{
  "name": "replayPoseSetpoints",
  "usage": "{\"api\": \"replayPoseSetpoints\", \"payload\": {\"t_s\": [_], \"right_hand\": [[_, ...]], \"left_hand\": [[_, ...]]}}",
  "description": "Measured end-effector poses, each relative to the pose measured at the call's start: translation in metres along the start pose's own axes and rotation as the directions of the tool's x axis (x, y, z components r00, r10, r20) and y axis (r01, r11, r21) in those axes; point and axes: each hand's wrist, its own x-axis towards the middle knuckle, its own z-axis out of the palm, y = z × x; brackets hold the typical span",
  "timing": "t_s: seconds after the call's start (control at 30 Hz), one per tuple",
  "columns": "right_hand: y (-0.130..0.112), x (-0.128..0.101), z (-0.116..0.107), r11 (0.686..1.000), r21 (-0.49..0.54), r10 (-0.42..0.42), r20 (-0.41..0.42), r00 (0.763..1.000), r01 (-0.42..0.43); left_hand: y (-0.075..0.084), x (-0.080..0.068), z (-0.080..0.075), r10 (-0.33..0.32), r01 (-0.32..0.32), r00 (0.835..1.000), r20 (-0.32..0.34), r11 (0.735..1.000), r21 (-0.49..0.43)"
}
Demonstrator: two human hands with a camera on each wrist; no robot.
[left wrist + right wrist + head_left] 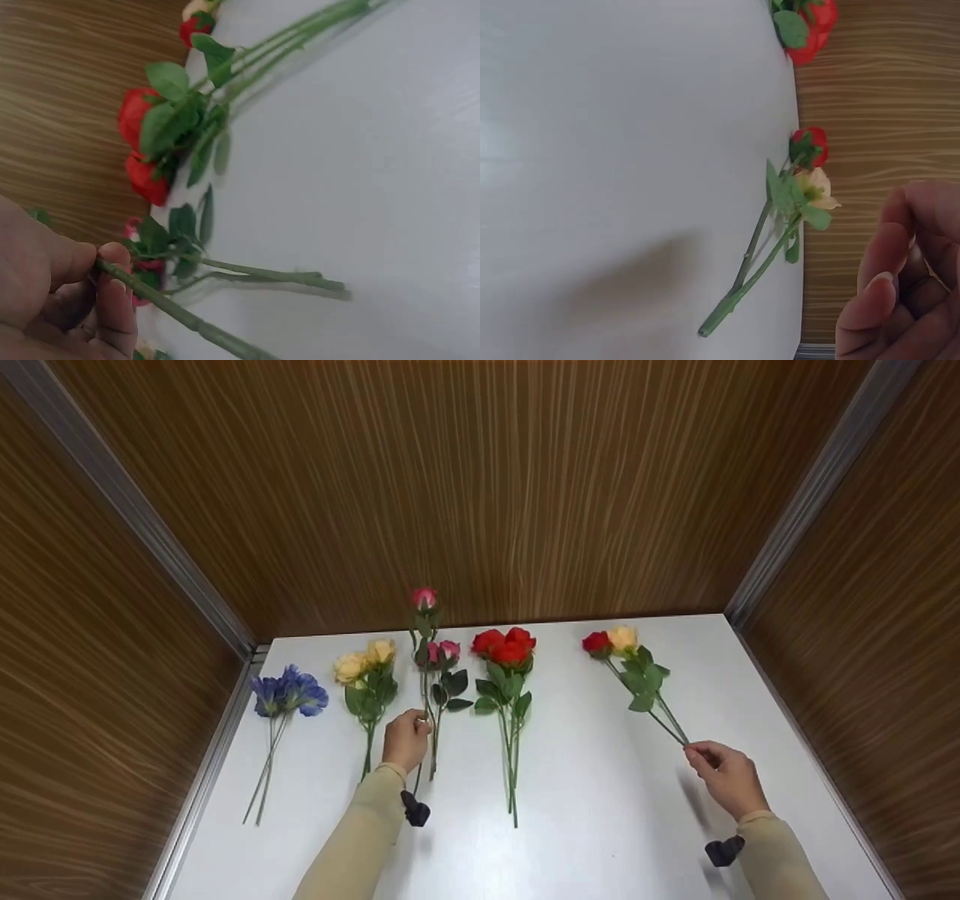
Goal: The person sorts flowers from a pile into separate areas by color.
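The long green-stemmed artificial pink rose [424, 600] in my left hand [406, 739] has a small, tight bud at its far end, raised against the brown wood-grain back wall [480, 487], with dark green leaves partway down the stem. My left grip is closed round that stem low down: in the left wrist view the thumb and curled fingers [112, 292] pinch the green stalk, which runs on past them toward the near edge. A second pink rose [447, 651] lies on the white counter [592, 780] just right of the held stem, its leaves spread flat.

Counting from left to right on the counter: one bunch of blue artificial flowers [287, 692] on thin stems, two pale yellow roses [365, 660] lying together, the two pink ones, a cluster of red roses [505, 645] with about three heads on bundled stems, and far right a pair made of one red rose [597, 643] and one cream rose [622, 638], whose stems slant toward my right hand [726, 775].

My right hand rests near the right edge of the counter, fingers loosely curled. From the head view the fingertips sit at the near end of that slanted pair's stems, but the right wrist view shows the stem ends [718, 319] lying on the counter apart from my fingers, so this grip holds nothing. Both forearms, in beige sleeves [360, 840], reach in from the near side.
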Motion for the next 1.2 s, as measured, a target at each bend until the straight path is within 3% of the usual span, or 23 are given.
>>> {"api": "replayPoseSetpoints", "payload": {"t_s": [0.1, 0.3, 0.5, 0.8, 1.2], "right_hand": [[0.001, 0.006, 0.003, 0.999, 0.014, 0.032, 0.017, 0.999, -0.032], [0.0, 0.013, 0.012, 0.997, 0.038, 0.061, 0.064, 0.996, -0.063], [0.002, 0.018, 0.016, 0.995, 0.026, 0.097, 0.086, 0.992, -0.099], [0.006, 0.027, 0.007, 0.985, -0.097, 0.148, 0.041, 0.988, -0.144], [0.006, 0.039, 0.005, 0.963, -0.135, 0.24, 0.045, 0.97, -0.232]], "left_hand": [[-0.008, 0.005, 0.007, -0.004, 0.004, 1.0, -0.014, 1.0, 0.009], [-0.016, 0.014, 0.022, -0.071, 0.071, 0.997, -0.033, 0.997, -0.001], [-0.026, 0.019, 0.036, -0.087, 0.091, 0.994, -0.065, 0.994, 0.068], [-0.035, 0.013, 0.046, -0.09, 0.102, 0.993, -0.076, 0.98, 0.169], [-0.039, 0.004, 0.051, -0.086, 0.097, 0.993, -0.083, 0.984, 0.149]]}}
